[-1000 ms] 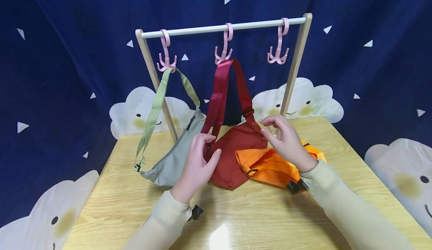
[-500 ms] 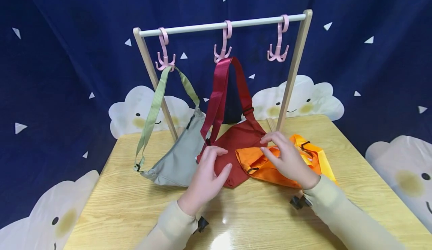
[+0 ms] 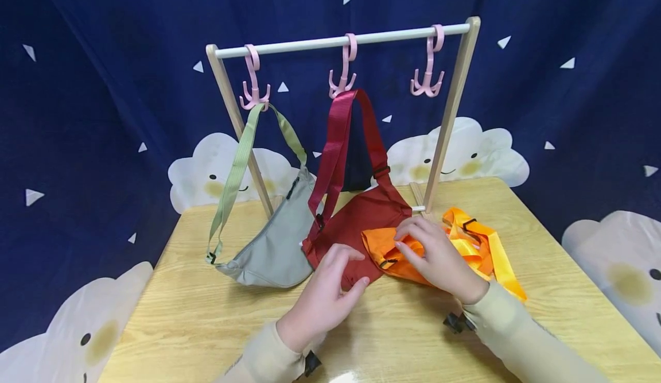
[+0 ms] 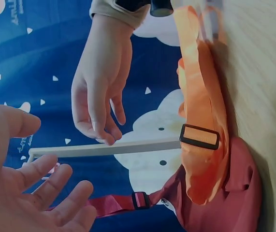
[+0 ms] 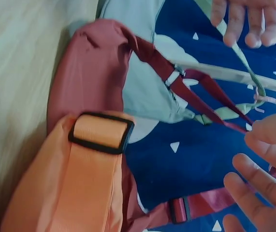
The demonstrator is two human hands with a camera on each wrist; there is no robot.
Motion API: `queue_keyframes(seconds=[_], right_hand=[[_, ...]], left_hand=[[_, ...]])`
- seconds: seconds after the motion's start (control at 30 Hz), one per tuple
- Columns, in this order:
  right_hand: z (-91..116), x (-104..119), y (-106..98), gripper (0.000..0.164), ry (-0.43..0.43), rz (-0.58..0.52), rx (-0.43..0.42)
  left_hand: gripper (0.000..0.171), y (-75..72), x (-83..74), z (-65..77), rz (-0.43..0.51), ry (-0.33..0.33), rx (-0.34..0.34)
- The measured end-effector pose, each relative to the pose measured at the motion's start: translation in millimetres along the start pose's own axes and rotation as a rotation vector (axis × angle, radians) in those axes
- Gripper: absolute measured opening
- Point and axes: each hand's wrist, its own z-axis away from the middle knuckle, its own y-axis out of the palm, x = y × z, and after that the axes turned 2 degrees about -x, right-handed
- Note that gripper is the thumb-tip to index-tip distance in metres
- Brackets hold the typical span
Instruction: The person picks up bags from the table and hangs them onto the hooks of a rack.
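Both my hands are empty, fingers loosely bent. My left hand [image 3: 327,294] hovers in front of the red bag [image 3: 343,225], thumb and fingers spread apart. My right hand [image 3: 441,262] is over the orange bag [image 3: 379,240], overlapping its middle in the head view. The orange bag lies on the table with its strap and black buckle [image 4: 199,137] on top. By its strap the red bag hangs from the middle pink hook [image 3: 342,76], its lower part at the tabletop. A grey bag [image 3: 281,251] with a light green strap [image 3: 238,165] hangs from the left hook [image 3: 254,87].
A rack with a white rail [image 3: 310,44] and wooden posts [image 3: 451,110] stands at the back of the wooden table [image 3: 181,325]. A third pink hook [image 3: 427,73] hangs at the right with nothing on it. Behind is a dark blue curtain [image 3: 103,101] with clouds.
My left hand has moved right and nearer to me, away from the grey bag. My right hand has come lower over the orange bag, uncovering its strap. The bags stay in place.
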Motion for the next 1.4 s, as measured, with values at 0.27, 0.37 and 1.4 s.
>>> queue_keyframes(seconds=[0.27,0.37,1.4], right_hand=[[14.6,16.4,3.4,0.016,-0.029,0.056,0.077],[17.6,18.7,4.2,0.012,-0.029,0.072,0.1],[33.6,-35.0,-25.8,0.025,0.011,0.245,0.089]], left_hand=[[0.031,3.5,-5.1,5.8,-0.006,-0.023,0.066],[0.032,5.1,-4.7,7.0,-0.012,-0.022,0.072],[0.032,36.2,12.1,-32.9,-0.11,0.015,0.118]])
